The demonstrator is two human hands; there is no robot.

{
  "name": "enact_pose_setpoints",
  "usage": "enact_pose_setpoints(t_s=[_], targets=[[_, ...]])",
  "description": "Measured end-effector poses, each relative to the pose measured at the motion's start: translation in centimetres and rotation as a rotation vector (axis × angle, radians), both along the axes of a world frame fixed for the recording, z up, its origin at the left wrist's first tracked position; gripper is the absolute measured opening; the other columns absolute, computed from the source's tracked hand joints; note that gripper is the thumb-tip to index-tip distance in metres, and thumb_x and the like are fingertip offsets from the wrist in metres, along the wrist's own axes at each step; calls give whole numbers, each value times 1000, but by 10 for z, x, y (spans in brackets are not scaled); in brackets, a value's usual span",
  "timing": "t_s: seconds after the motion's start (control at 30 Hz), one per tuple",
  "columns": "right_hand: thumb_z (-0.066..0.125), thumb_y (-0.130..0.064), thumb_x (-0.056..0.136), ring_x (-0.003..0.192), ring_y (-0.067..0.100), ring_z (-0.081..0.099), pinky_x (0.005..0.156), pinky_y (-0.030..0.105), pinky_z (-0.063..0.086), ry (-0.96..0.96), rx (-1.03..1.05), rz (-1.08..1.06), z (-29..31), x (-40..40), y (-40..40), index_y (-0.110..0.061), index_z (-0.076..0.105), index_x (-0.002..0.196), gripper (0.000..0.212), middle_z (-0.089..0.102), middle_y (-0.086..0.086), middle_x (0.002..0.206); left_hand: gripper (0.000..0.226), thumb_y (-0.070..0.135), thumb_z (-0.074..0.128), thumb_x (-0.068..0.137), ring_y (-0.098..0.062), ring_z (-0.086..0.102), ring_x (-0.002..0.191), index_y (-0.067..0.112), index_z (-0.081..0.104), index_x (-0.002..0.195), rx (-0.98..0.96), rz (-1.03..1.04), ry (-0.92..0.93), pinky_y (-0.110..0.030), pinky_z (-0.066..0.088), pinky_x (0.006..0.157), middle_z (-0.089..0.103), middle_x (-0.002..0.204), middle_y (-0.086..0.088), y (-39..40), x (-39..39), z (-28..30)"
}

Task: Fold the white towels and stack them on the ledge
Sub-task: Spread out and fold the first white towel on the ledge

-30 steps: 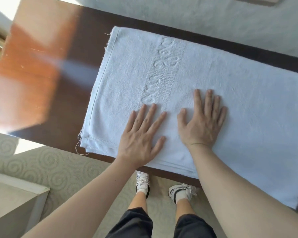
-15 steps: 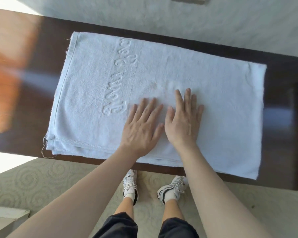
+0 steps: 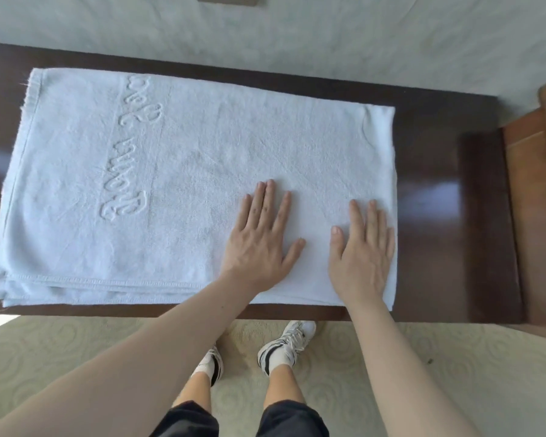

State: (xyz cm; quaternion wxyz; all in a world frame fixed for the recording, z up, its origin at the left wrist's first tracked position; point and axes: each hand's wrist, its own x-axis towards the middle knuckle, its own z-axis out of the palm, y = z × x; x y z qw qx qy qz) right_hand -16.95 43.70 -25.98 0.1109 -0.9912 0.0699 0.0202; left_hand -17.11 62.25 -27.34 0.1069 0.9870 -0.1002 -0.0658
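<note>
White towel [image 3: 171, 190] flat on ledge [image 3: 429, 197]; both hands' fingers [image 3: 267, 203] straight, pressing right end.

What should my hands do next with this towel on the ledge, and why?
Probably grip the right end with the right hand and fold it over toward the lettering. The white towel lies flat on the dark ledge, long and already layered along its near edge. Both hands rest flat on its right half, the right hand at the right edge, the left hand placed to pin the fold line.
</note>
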Motion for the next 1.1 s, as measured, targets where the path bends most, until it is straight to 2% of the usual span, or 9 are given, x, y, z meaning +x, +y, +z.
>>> enact_pose_setpoints(t_s=[0.13, 0.23, 0.37, 0.53, 0.67, 0.77, 0.87, 0.97, 1.1], targets=[[46, -39, 102, 145, 33, 30, 109, 54, 28, -75, 53, -244, 2, -2, -28, -15, 28, 154, 60, 31, 14, 160, 72, 55, 23, 104, -29, 4, 157, 12, 20, 161, -51, -208, -21, -49, 11, 126, 10, 169, -15, -34, 13, 4], [48, -42, 100, 136, 31, 40, 103, 50, 35, -112, 110, -265, 5, -7, -44, -12, 25, 155, 67, 45, 15, 148, 68, 54, 23, 104, -25, 7, 157, 15, 29, 159, -126, -273, -7, -44, 9, 127, 16, 169, -10, -65, 44, 10], [60, -38, 96, 105, 39, 54, 85, 50, 42, -66, 66, -272, 8, -11, -50, -1, 41, 147, 65, 59, 18, 117, 48, 45, 45, 104, -29, 47, 130, 15, 57, 139, -262, -99, -60, -40, 37, 103, 53, 148, -3, -111, 94, 21], [60, -27, 99, 88, 38, 60, 76, 42, 46, 9, 269, -290, 22, -3, -47, 2, 59, 122, 36, 60, 16, 100, 45, 48, 53, 101, -19, 56, 105, 15, 55, 132, -589, 275, 157, -32, 48, 90, 54, 119, 0, -150, 148, 32], [46, -32, 104, 70, 30, 61, 57, 28, 36, -30, 356, -88, 42, 6, -34, -7, 59, 115, 30, 56, 7, 96, 65, 68, 60, 88, -5, 54, 86, 19, 54, 130, -641, 470, 241, -27, 45, 79, 54, 118, 5, -156, 164, 43], [29, -43, 104, 64, 29, 61, 51, 28, 36, -10, 319, 142, 59, 9, -14, -12, 60, 117, 46, 57, 5, 92, 81, 78, 62, 78, -13, 61, 106, 20, 51, 133, -638, 518, 290, -32, 49, 88, 59, 125, 2, -144, 171, 60], [35, -40, 104, 52, 24, 59, 42, 30, 46, -65, 280, 254, 76, 12, 10, -13, 64, 113, 40, 58, 3, 82, 85, 80, 65, 74, -14, 61, 107, 22, 49, 135, -605, 509, 273, -34, 49, 89, 59, 121, 6, -117, 177, 83], [46, -37, 102, 45, 19, 55, 36, 28, 44, -138, 244, 274, 89, 13, 44, -15, 67, 107, 30, 55, -1, 70, 59, 66, 68, 80, -11, 62, 91, 27, 54, 122, -605, 538, 225, -28, 48, 74, 61, 100, 13, -73, 182, 100], [37, -43, 103, 42, 16, 54, 36, 26, 41, -157, 232, 299, 104, 12, 110, -19, 65, 103, 36, 53, -6, 57, 14, 42, 60, 92, -3, 58, 73, 28, 61, 95, -637, 521, 85, -15, 35, 53, 60, 80, 14, 6, 180, 114]])
